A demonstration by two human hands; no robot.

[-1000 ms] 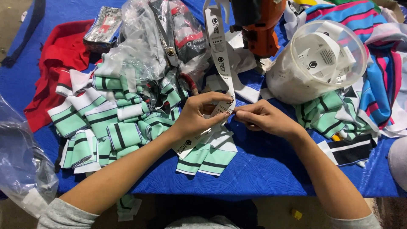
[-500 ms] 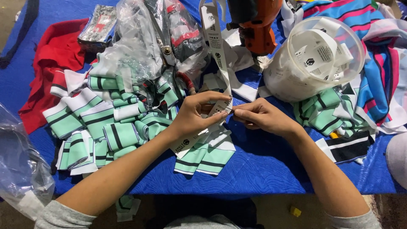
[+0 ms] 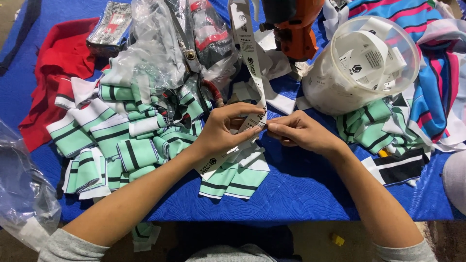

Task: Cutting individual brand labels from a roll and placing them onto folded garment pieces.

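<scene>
Both hands meet at the centre of the blue table [image 3: 301,194]; the left hand [image 3: 221,131] and right hand [image 3: 301,132] pinch the white label strip [image 3: 248,51] between thumbs and fingertips, close together, probably to keep it taut at one label; the strip climbs towards twelve o'clock, its loose end trailing to seven under the left wrist; forearms come in from five and seven, wrists low; folded green striped collars [image 3: 126,145] heap at nine o'clock, within easy reach; a plastic tub [image 3: 340,92] of loose labels sits at two.
</scene>
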